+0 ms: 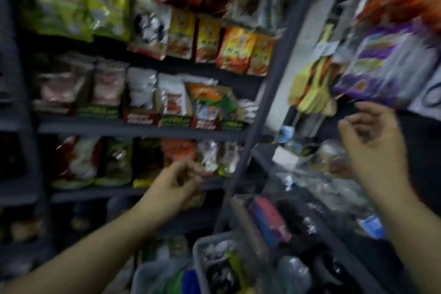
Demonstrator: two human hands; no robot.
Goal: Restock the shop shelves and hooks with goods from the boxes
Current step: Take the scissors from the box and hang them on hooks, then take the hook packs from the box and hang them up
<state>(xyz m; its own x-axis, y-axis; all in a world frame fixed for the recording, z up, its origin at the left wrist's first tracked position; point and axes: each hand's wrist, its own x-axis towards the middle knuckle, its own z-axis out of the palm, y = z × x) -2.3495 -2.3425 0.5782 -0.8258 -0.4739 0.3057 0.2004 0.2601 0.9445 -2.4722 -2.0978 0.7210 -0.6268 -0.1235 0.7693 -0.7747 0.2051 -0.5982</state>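
While both hands are raised before the dark metal shelves point(143, 130), the left hand point(177, 180) is loosely curled, holding nothing; the right hand point(372, 136) likewise, below the purple plastic packet point(386, 64).

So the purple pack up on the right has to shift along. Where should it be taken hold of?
Probably by the bottom edge of the purple pack, reaching up from below: it tilts out over the right hand, and that edge is free. The frame is blurred, so finer detail cannot be told.
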